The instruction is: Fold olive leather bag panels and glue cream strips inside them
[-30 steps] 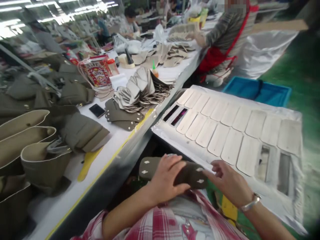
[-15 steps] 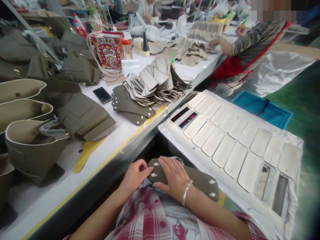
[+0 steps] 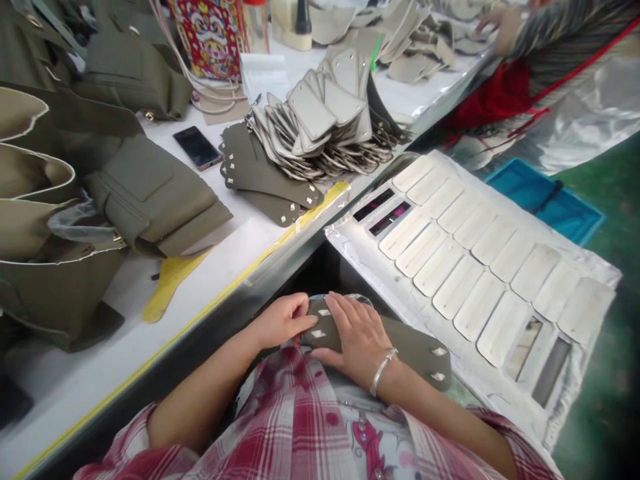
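An olive leather piece (image 3: 410, 343) with rounded ends lies across my lap, with two pale diamond-shaped marks or fittings at each end. My right hand (image 3: 359, 333) rests over its left half, gripping it with the fingers across the top and the thumb at the near edge. At the piece's left end, my left hand (image 3: 285, 320) is closed in a pinch, thumb against the edge; its curled fingertips are hidden. Similar olive pieces (image 3: 265, 170) lie on the table beside a heap of pale-backed pieces (image 3: 315, 110).
To my right, a white-covered board (image 3: 345, 233) carries rows of pale rounded panels (image 3: 460, 300). Olive bags (image 3: 155, 193), a phone (image 3: 197, 147) and a yellow piece (image 3: 173, 287) occupy the table at left. A co-worker's sleeve (image 3: 565, 33) shows at upper right, above a blue crate (image 3: 550, 200).
The view has tilted down, so the table and its contents sit higher in the picture. Both hands keep nearly the same hold on the olive leather piece.
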The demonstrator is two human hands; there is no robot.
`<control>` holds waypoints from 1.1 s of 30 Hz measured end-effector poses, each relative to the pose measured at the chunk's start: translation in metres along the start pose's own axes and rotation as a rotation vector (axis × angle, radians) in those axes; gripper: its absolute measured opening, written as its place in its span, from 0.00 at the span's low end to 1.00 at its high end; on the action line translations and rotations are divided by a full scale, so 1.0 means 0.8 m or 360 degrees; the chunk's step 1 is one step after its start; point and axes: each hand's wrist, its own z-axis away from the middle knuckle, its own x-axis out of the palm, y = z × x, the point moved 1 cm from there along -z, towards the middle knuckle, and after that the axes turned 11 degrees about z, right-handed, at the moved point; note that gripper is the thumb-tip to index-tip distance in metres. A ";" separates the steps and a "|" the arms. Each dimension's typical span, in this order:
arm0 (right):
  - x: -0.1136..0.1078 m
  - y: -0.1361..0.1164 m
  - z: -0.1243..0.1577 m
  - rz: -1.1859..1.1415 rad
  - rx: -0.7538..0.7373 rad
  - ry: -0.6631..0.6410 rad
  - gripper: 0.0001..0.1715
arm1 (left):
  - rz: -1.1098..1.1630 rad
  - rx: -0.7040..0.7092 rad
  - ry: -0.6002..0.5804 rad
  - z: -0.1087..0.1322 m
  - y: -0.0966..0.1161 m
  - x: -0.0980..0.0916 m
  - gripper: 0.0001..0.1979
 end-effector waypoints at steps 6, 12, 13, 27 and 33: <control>-0.001 -0.011 -0.001 0.0096 0.0007 -0.0070 0.52 | -0.0300 0.0029 -0.0054 -0.002 0.004 -0.003 0.15; -0.043 0.051 0.032 -0.0450 -0.0195 -0.0192 0.46 | -0.1303 0.0299 0.0170 0.010 0.036 -0.005 0.18; -0.048 0.070 0.047 -0.0473 -0.0143 -0.0162 0.45 | -0.1403 0.0379 0.0223 0.011 0.042 0.000 0.19; 0.002 0.146 0.163 -0.0474 0.0247 0.0011 0.52 | -0.1995 0.0916 -0.0266 -0.043 0.028 0.144 0.37; 0.001 0.158 0.164 -0.0652 0.0263 0.0074 0.52 | -0.2002 0.0837 -0.0327 -0.063 0.027 0.191 0.35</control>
